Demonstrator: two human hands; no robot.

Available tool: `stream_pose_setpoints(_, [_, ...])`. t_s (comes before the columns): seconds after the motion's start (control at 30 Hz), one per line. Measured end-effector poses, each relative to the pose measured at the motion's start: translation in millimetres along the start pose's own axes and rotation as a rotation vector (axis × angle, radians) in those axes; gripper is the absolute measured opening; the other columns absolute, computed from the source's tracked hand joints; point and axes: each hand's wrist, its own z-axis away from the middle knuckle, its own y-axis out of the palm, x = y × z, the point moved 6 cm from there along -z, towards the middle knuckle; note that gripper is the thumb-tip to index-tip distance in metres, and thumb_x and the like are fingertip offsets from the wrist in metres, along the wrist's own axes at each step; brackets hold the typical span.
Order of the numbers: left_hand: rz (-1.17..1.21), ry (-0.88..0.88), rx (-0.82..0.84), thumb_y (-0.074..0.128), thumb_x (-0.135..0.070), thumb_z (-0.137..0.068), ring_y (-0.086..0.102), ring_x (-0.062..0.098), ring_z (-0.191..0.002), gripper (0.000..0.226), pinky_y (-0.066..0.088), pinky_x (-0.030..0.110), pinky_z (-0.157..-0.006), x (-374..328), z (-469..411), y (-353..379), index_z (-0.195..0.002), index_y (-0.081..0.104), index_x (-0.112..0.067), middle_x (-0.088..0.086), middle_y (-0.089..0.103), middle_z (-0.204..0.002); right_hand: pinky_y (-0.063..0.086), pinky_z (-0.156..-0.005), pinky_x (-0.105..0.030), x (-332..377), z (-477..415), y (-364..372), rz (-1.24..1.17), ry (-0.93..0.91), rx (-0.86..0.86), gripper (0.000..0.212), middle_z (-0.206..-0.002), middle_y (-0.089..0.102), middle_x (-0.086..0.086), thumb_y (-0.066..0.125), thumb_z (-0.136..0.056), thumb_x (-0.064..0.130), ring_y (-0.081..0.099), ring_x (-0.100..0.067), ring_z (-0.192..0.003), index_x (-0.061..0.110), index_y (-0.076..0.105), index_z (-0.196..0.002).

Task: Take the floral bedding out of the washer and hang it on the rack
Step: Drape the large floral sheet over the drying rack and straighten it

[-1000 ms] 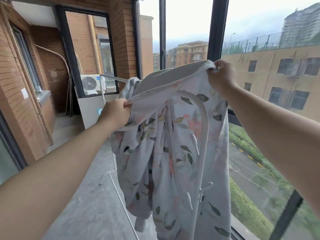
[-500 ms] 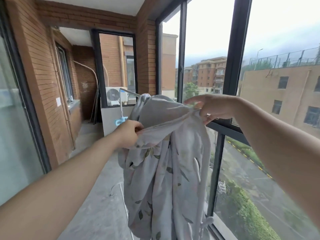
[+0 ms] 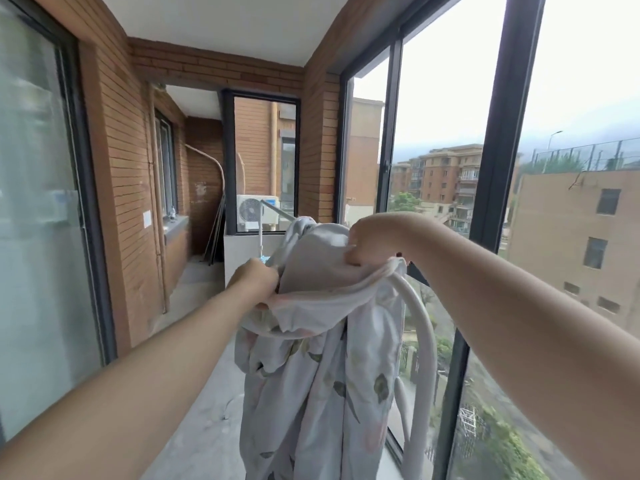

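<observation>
Both grips clamped on floral bedding [image 3: 322, 393]: left hand [image 3: 254, 280], right hand [image 3: 369, 242]. Spread the bunched fold toward 3 o'clock along rack [image 3: 424, 327], keeping tension even.

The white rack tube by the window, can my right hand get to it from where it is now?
Probably yes. The right hand grips the bedding just above the bare curve of the rack tube, and nothing sits between them, though it would have to let go first.
</observation>
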Motion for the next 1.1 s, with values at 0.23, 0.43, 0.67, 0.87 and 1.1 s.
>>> stream_pose_setpoints(0.23, [-0.147, 0.153, 0.044, 0.038, -0.063, -0.095, 0.063, 0.037, -0.108, 0.07, 0.052, 0.04, -0.094, -28.1, -73.4, 0.3, -0.122, 0.062, -0.003, 0.02, 0.066, -0.122, 0.048, -0.102, -0.055, 54.2, -33.5, -1.4, 0.251, 0.219, 0.05, 0.057, -0.129, 0.057, -0.008, 0.063, -0.087, 0.016, 0.057, -0.04, -0.122, 0.017, 0.048, -0.143])
stream_pose_setpoints(0.43, [-0.087, 0.354, 0.159, 0.038, -0.057, -0.1, 0.063, 0.036, -0.111, 0.062, 0.047, 0.033, -0.084, -50.0, -137.3, 14.9, -0.121, 0.065, -0.006, 0.019, 0.067, -0.122, 0.043, -0.104, -0.054, 95.2, -85.0, -3.8, 0.184, 0.286, -0.201, 0.061, -0.15, 0.043, -0.011, 0.053, -0.097, 0.025, 0.044, -0.036, -0.135, 0.017, 0.031, -0.154])
stream_pose_setpoints(0.67, [0.132, 0.373, 0.321, 0.034, -0.062, -0.1, 0.054, 0.035, -0.126, 0.073, 0.041, 0.036, -0.102, -61.0, -178.9, 46.3, -0.133, 0.055, 0.0, 0.022, 0.057, -0.137, 0.041, -0.091, -0.043, 103.2, -134.9, 7.6, 0.175, 0.413, -0.128, 0.044, -0.138, 0.057, -0.006, 0.055, -0.094, 0.016, 0.053, -0.03, -0.127, 0.022, 0.053, -0.138])
stream_pose_setpoints(0.87, [0.271, 0.288, 0.344, 0.047, -0.058, -0.098, 0.062, 0.034, -0.115, 0.062, 0.045, 0.032, -0.087, -61.6, -203.4, 53.4, -0.128, 0.062, -0.006, 0.015, 0.064, -0.129, 0.04, -0.097, -0.047, 102.6, -146.2, 17.0, 0.19, 0.463, -0.055, 0.043, -0.131, 0.06, -0.004, 0.062, -0.09, 0.01, 0.054, -0.03, -0.124, 0.023, 0.056, -0.131])
stream_pose_setpoints(1.1, [0.87, 0.139, 0.384, 0.054, -0.038, -0.101, 0.062, 0.024, -0.092, 0.031, 0.047, 0.031, -0.08, -78.4, -214.1, 7.2, -0.089, 0.062, -0.011, 0.004, 0.066, -0.09, 0.038, -0.096, -0.045, 97.0, -144.5, 25.6, 0.207, 0.498, -0.1, 0.044, -0.132, 0.059, -0.007, 0.057, -0.09, 0.012, 0.049, -0.028, -0.126, 0.02, 0.054, -0.133])
